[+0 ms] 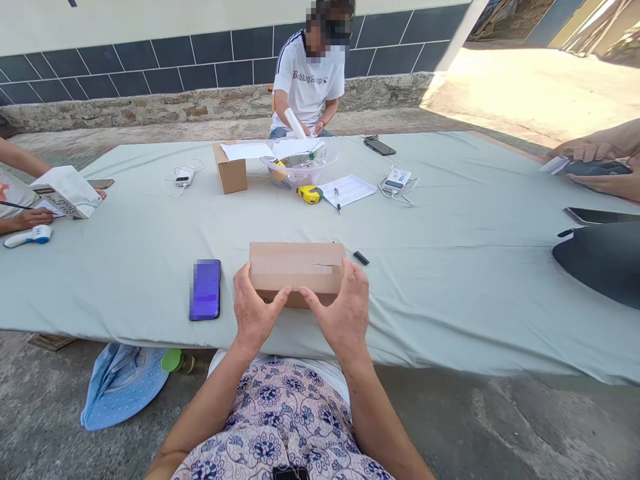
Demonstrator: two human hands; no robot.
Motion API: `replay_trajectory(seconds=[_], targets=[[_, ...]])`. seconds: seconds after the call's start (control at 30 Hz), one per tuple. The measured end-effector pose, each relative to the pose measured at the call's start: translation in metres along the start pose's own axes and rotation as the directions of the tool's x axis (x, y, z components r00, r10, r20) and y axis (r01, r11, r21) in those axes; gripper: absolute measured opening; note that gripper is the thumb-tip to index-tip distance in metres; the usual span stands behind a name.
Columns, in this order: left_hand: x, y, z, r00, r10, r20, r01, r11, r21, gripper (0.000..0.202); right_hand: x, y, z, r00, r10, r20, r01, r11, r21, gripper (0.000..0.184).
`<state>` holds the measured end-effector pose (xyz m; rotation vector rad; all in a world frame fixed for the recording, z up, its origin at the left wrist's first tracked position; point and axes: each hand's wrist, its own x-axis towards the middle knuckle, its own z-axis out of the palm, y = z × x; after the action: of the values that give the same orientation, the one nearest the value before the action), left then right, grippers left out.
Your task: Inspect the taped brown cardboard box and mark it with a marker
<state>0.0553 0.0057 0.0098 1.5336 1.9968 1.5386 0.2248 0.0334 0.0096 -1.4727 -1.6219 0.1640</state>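
Note:
A brown cardboard box (297,263) with tape along its closed top rests on the cloth in front of me. My left hand (256,308) grips its left end, thumb along the near top edge. On the opposite end, my right hand (345,307) holds the box the same way, its thumb pointing toward the other thumb. The outer fingers of both hands are partly hidden behind the box's sides. A phone with a purple screen (205,290) lies left of my left hand. Just beyond my right hand is a small black cap-like piece (361,258).
Across the cloth-covered table (150,267) stand a small carton (233,175), a clear plastic bowl (300,175), a yellow tape measure (310,194) and a written sheet (350,191). A dark bag (600,260) lies right. Other people sit opposite and at both sides.

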Motion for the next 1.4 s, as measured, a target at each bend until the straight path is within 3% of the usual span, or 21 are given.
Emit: replay_trajectory(seconds=[0.2,0.37,0.5,0.67,0.83,0.93,1.4], targets=[[-0.002,0.001,0.002,1.0,-0.001,-0.009,0.001,1.0,0.006,0.093,0.001,-0.001,0.003,1.0,0.028,0.013,-0.028,1.0,0.0,0.109],[-0.001,0.0,0.001,0.999,-0.029,0.013,0.029,1.0,-0.004,0.091,0.006,0.005,-0.004,0.998,0.018,0.054,-0.024,0.994,0.103,0.097],[0.001,-0.002,0.0,0.999,-0.036,0.022,0.037,0.999,-0.015,0.089,0.01,0.014,-0.013,0.991,0.095,0.098,-0.116,0.963,0.243,0.085],[0.002,-0.004,0.0,1.0,-0.008,0.017,0.008,1.0,-0.011,0.086,0.015,0.032,-0.019,0.947,0.242,0.21,-0.315,0.822,0.474,0.076],[0.003,-0.004,0.0,1.0,-0.005,0.023,0.005,1.0,-0.006,0.087,0.021,0.05,-0.021,0.918,0.24,0.316,-0.395,0.618,0.679,0.071],[0.003,-0.004,0.0,1.0,0.005,0.024,-0.005,1.0,-0.012,0.086,0.021,0.059,-0.019,0.911,0.233,0.34,-0.412,0.552,0.725,0.068],[0.002,-0.006,0.001,0.999,0.022,0.026,-0.021,0.998,-0.061,0.079,0.019,0.065,-0.019,0.904,0.203,0.377,-0.423,0.551,0.719,0.069]])
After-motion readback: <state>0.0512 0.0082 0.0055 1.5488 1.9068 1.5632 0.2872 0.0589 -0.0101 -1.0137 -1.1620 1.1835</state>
